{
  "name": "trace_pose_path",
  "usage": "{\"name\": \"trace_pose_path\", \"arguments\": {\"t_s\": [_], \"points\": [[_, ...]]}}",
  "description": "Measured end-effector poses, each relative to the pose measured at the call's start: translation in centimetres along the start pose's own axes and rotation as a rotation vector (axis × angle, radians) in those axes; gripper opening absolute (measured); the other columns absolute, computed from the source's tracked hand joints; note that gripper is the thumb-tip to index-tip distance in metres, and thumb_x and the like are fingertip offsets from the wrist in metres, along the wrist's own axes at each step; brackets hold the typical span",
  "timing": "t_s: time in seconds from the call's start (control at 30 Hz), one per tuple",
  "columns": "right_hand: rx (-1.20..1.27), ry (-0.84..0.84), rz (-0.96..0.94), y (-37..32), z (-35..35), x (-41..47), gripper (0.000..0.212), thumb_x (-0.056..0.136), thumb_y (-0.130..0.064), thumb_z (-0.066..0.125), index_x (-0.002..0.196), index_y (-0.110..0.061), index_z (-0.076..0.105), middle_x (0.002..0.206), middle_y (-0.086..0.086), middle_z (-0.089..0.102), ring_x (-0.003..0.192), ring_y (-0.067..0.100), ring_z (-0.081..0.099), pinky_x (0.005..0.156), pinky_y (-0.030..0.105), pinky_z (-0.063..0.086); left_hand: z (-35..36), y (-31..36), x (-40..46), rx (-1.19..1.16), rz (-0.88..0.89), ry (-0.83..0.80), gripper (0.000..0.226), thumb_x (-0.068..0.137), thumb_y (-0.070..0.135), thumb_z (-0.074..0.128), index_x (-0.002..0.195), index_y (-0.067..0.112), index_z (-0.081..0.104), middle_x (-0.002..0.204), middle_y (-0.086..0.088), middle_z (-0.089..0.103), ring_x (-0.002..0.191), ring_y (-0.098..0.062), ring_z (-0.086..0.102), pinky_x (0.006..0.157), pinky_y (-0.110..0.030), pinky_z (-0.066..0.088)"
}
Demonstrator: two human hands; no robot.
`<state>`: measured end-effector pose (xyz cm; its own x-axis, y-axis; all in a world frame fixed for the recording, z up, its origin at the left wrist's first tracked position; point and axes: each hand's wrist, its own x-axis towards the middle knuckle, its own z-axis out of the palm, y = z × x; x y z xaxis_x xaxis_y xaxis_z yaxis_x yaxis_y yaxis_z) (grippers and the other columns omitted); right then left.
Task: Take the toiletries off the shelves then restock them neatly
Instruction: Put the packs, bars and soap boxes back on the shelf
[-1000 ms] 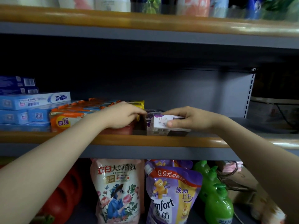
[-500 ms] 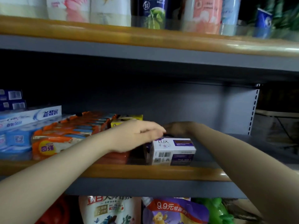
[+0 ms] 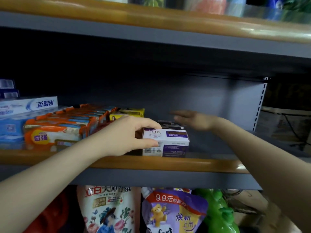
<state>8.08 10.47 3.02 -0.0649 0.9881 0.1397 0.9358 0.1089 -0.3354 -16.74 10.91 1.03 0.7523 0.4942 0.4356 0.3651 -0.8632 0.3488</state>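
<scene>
At centre frame I am closing my left hand [image 3: 125,137] round the white-and-purple cardboard soap box [image 3: 166,140] on the wood-edged shelf [image 3: 168,163] to square it up, while my empty right hand [image 3: 193,121] is hovering flat and open behind it.

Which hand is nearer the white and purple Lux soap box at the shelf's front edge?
Left. The left hand grips the Lux soap box at its left end. The right hand is open, behind and above it, not touching it.
</scene>
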Motion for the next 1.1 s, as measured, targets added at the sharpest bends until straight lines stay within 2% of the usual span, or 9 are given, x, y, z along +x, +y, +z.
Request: {"name": "trace_pose_path", "arguments": {"t_s": [0.13, 0.33, 0.47, 0.6, 0.73, 0.83, 0.9, 1.0, 1.1], "points": [[0.392, -0.059, -0.157, -2.2, -0.4, -4.4, 0.041, 0.083, -0.052, 0.039, 0.110, -0.031, 0.060, 0.116, -0.014, 0.063, 0.108, 0.003, 0.060, 0.094, 0.019, 0.047, 0.4, 0.4, 0.1, 0.057, -0.018, 0.039, 0.036, 0.079, 0.036, 0.067, 0.114, 0.040, 0.058, 0.109, 0.024, 0.062, 0.101, 0.003, 0.056, 0.086, -0.029, 0.052], [0.164, 0.005, 0.053, -0.8, 0.7, -3.5, 0.055, 0.090, -0.058, 0.035, 0.134, -0.028, 0.046, 0.132, -0.011, 0.052, 0.124, 0.012, 0.047, 0.107, 0.035, 0.037, 1.0, -0.1, 1.2, 0.182, -0.083, 0.074, 0.038, 0.077, 0.035, 0.071, 0.112, 0.038, 0.057, 0.114, 0.018, 0.061, 0.107, -0.005, 0.052, 0.086, -0.034, 0.052], [0.325, -0.151, 0.053, -0.7, 1.1, -3.4, 0.069, 0.076, -0.057, 0.049, 0.138, -0.029, 0.040, 0.129, -0.008, 0.050, 0.116, 0.015, 0.053, 0.092, 0.029, 0.050, 1.6, -0.6, 1.1, 0.183, -0.097, 0.122, 0.028, 0.075, 0.033, 0.073, 0.101, 0.033, 0.063, 0.106, 0.016, 0.063, 0.099, -0.003, 0.055, 0.085, -0.031, 0.051], [0.203, -0.086, 0.012, -0.2, 0.5, -2.6, 0.048, 0.087, -0.038, 0.058, 0.132, -0.025, 0.047, 0.130, -0.008, 0.049, 0.116, 0.013, 0.050, 0.089, 0.028, 0.049, 1.3, -0.5, 1.0, 0.167, -0.083, -0.003, 0.013, 0.084, 0.036, 0.062, 0.094, 0.030, 0.070, 0.093, 0.022, 0.062, 0.086, 0.009, 0.054, 0.079, -0.014, 0.047], [0.092, 0.103, 0.215, 0.9, 0.5, 0.5, 0.040, 0.096, -0.025, 0.049, 0.132, -0.011, 0.045, 0.136, 0.010, 0.048, 0.123, 0.026, 0.046, 0.103, 0.039, 0.040, 0.9, -0.9, 1.9, 0.135, -0.072, -0.016, 0.020, 0.088, 0.038, 0.057, 0.104, 0.032, 0.067, 0.093, 0.024, 0.060, 0.087, 0.008, 0.056, 0.078, -0.013, 0.048], [0.142, -0.014, 0.385, 1.0, 1.1, 2.1, 0.017, 0.097, -0.024, 0.046, 0.099, -0.011, 0.056, 0.110, 0.011, 0.056, 0.101, 0.023, 0.050, 0.079, 0.025, 0.045, 0.2, -1.9, 3.2, 0.205, -0.107, -0.030, 0.029, 0.093, 0.041, 0.046, 0.118, 0.032, 0.059, 0.106, 0.016, 0.061, 0.094, -0.002, 0.058, 0.083, -0.024, 0.050], [0.207, -0.028, 0.420, 0.8, 1.5, 2.8, 0.021, 0.098, -0.025, 0.044, 0.080, -0.017, 0.050, 0.093, 0.006, 0.056, 0.087, 0.018, 0.048, 0.065, 0.022, 0.039, 0.0, -2.5, 4.2, 0.271, -0.126, -0.065, 0.036, 0.094, 0.044, 0.044, 0.126, 0.031, 0.054, 0.114, 0.007, 0.063, 0.098, -0.010, 0.060, 0.087, -0.031, 0.050], [0.200, 0.026, 0.399, 1.6, 2.3, 4.9, 0.018, 0.098, -0.024, 0.044, 0.093, -0.012, 0.055, 0.103, 0.010, 0.062, 0.089, 0.019, 0.056, 0.077, 0.025, 0.045, 0.2, -2.9, 5.6, 0.274, -0.145, -0.225, 0.049, 0.092, 0.052, 0.041, 0.136, 0.033, 0.044, 0.137, 0.009, 0.050, 0.120, -0.011, 0.050, 0.097, -0.022, 0.038], [0.205, 0.067, 0.365, 2.1, 2.9, 6.6, 0.023, 0.095, -0.021, 0.045, 0.112, -0.015, 0.059, 0.112, 0.010, 0.063, 0.101, 0.023, 0.059, 0.096, 0.040, 0.047, 0.3, -2.9, 6.0, 0.245, -0.113, -0.319, 0.052, 0.086, 0.061, 0.043, 0.131, 0.036, 0.050, 0.138, 0.015, 0.048, 0.122, -0.006, 0.047, 0.105, -0.027, 0.037]]}}
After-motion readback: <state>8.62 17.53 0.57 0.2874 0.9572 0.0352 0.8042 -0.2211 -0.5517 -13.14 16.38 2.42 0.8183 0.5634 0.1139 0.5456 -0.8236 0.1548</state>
